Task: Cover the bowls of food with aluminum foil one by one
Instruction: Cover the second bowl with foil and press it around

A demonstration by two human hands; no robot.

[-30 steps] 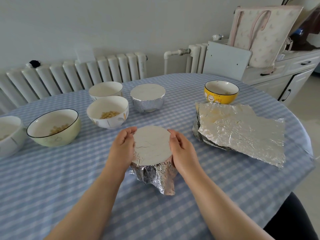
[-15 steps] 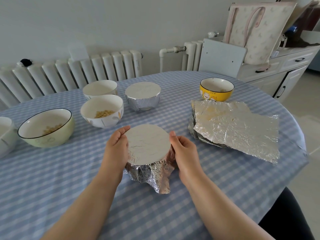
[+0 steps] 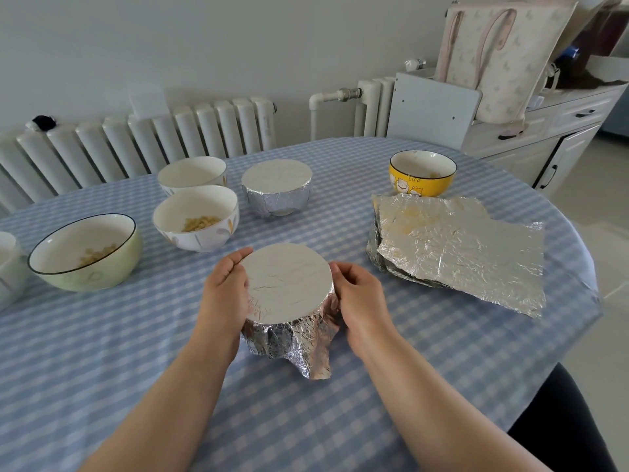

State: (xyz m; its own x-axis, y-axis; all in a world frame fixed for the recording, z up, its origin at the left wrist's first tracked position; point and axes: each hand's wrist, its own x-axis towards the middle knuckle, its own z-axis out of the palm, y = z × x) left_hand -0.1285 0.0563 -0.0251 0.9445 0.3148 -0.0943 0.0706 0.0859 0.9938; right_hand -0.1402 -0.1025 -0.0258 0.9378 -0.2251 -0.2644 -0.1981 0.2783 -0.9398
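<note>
On the checked tablecloth, the foil-wrapped bowl stands near the front edge as before. The left hand has flattened, fingers straight along the bowl's side. The right hand now curls, pinching foil at the rim (earlier it lay looser).

Bare tablecloth lay open toward the near edge. Beyond, the white bowl, green bowl and foil stack crowded both sides, perhaps leaving a middle lane.
</note>
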